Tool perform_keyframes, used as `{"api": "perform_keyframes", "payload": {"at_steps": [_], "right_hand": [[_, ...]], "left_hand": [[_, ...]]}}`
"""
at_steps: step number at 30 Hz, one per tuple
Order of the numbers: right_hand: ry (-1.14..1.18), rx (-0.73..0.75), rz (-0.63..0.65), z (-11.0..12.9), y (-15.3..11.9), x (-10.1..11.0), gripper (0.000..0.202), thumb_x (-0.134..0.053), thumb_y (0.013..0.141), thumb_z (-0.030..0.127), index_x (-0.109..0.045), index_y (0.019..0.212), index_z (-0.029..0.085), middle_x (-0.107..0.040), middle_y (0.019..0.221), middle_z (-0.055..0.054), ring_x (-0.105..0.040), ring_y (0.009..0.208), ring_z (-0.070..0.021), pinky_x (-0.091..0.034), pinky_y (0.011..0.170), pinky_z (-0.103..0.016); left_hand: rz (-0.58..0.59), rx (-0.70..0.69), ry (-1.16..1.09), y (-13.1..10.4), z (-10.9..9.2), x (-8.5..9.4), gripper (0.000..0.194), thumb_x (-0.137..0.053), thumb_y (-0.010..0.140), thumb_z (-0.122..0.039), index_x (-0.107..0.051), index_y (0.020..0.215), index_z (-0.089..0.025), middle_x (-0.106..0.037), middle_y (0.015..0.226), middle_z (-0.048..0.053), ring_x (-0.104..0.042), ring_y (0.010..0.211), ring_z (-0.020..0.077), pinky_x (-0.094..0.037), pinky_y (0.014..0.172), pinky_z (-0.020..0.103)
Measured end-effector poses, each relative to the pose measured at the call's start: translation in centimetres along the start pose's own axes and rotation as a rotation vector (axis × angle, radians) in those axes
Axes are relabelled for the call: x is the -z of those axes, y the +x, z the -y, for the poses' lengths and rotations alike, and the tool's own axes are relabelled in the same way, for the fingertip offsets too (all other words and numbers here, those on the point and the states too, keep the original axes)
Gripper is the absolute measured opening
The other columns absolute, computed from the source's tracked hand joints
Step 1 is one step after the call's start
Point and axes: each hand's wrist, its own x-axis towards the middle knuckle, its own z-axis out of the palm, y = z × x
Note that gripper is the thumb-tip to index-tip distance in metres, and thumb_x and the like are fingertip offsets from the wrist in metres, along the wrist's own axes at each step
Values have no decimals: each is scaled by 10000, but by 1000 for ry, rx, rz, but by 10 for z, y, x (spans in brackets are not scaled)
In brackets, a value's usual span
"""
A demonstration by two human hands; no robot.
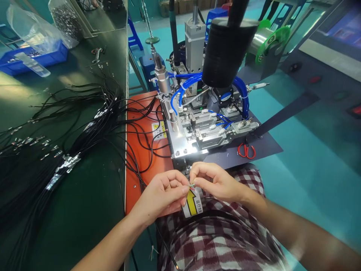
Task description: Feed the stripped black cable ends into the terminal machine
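Thin coloured wire ends (192, 185), greenish and reddish, show between my fingertips in front of the machine. My left hand (167, 190) pinches them from the left, thumb pressed against the forefinger. From the other side my right hand (212, 180) has thumb and forefinger closed on the same wires. Just below the fingertips is a white label with a yellow arrow (192, 203). The metal machine (197, 128) with blue air hoses stands right beyond both hands. Whether a black cable runs through my left palm is hidden.
Bundled black cables (98, 120) cover the dark green table (93, 210) and trail over the orange plate (146, 158). Red-handled scissors (246, 151) lie right of the machine. A black nozzle (228, 52) hangs above, near a green wire spool (267, 41). A blue tray (56, 52) sits far left.
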Motion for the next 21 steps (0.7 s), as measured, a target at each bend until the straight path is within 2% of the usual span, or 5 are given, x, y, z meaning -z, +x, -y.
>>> {"api": "perform_keyframes", "payload": {"at_steps": [3,6,15,18,21], "right_hand": [[262,-142,-85,-4,-3,-13,165,-531,907,319,-544,806,190,-475,662,39,-389,486,-78,-334,440,-201],[386,-204,-116,-2,-6,-22,233,-554,892,406,-528,811,190,-444,616,64,-327,410,-52,-277,385,-189],[464,-180,-145,2,-8,-28,251,-593,873,411,-506,798,187,-409,593,78,-327,420,-48,-262,390,-180],[447,-199,-172,0,-11,-26,234,-605,863,397,-535,799,182,-440,588,67,-345,421,-53,-283,399,-185],[422,-227,-232,0,-14,-24,205,-629,843,376,-585,822,177,-495,618,43,-368,425,-58,-311,405,-191]], "left_hand": [[9,-83,-44,0,0,0,273,-746,723,-309,-530,780,-151,-572,508,-42,-367,348,20,-238,367,133],[33,-129,-87,-1,1,0,277,-740,733,-293,-504,789,-160,-544,493,-61,-372,349,24,-262,374,137],[110,-198,-105,1,5,4,238,-709,775,-252,-499,855,-174,-564,516,-63,-398,375,33,-371,455,179],[103,-191,-99,1,4,4,232,-696,789,-266,-494,856,-173,-580,517,-53,-383,366,29,-346,436,166],[89,-192,-109,1,3,2,256,-702,781,-282,-481,846,-171,-578,501,-47,-375,363,28,-267,401,138]]}}
